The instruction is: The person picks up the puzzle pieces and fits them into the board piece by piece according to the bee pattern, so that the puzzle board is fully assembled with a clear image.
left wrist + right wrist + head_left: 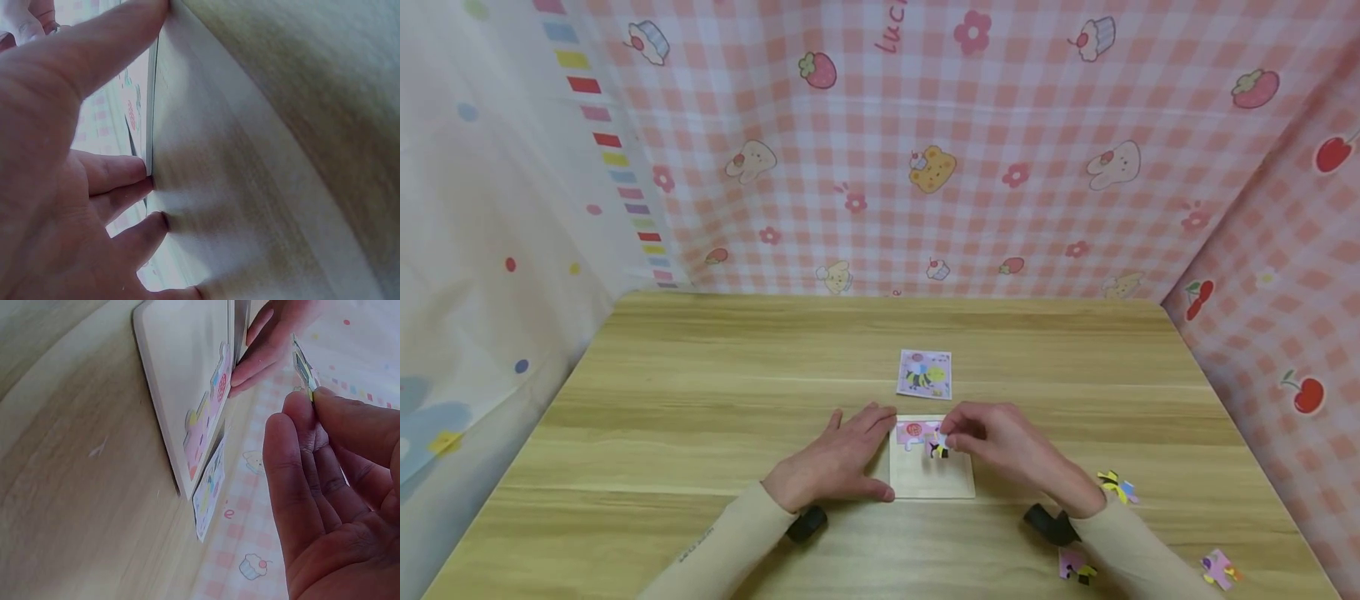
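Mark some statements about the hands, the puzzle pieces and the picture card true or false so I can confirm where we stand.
1. The right hand pinches a puzzle piece. True.
2. The left hand grips the picture card. False: the left hand touches the edge of the tray.
3. The picture card lies beyond the tray. True.
4. Pieces fill the whole tray. False: its near part is bare.
5. Three loose pieces show on the table. True.

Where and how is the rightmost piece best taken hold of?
Probably by two opposite edges, the right hand pinching from above: the rightmost piece lies flat on the table, so only its top and jagged edges are exposed.
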Motion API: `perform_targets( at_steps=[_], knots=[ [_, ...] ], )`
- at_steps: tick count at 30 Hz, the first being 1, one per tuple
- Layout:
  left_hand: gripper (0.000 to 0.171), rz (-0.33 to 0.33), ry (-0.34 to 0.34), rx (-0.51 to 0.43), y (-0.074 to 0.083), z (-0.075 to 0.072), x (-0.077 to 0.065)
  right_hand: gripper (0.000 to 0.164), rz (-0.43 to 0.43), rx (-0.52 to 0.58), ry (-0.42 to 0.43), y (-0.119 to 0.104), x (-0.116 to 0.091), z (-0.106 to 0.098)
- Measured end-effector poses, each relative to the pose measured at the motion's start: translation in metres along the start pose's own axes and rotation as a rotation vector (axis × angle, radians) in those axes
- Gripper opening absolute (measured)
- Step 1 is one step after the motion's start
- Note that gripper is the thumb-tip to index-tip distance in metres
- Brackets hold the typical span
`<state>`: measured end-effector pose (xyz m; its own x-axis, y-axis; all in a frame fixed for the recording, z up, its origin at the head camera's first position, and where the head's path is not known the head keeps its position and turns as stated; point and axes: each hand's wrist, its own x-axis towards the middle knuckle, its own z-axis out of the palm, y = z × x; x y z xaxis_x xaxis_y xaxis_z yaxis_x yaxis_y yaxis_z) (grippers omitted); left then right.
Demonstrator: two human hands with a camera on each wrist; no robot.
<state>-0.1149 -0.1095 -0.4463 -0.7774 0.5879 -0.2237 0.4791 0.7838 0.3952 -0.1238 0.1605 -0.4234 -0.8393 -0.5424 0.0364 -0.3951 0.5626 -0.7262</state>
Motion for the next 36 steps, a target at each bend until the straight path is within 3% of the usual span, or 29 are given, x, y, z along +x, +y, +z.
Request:
perform_targets(
  at_steps=[18,36],
  knots=[
    [0.099,0.004,-0.009,0.011,0.0,-0.002,-0.001,0.01,-0.026,0.018,-0.051,0.0,0.019,0.019],
    [0.1,0.006,0.001,0.013,-0.001,0.0,0.0,0.015,-0.024,-0.044,-0.101,0.002,0.029,0.031]
  ],
)
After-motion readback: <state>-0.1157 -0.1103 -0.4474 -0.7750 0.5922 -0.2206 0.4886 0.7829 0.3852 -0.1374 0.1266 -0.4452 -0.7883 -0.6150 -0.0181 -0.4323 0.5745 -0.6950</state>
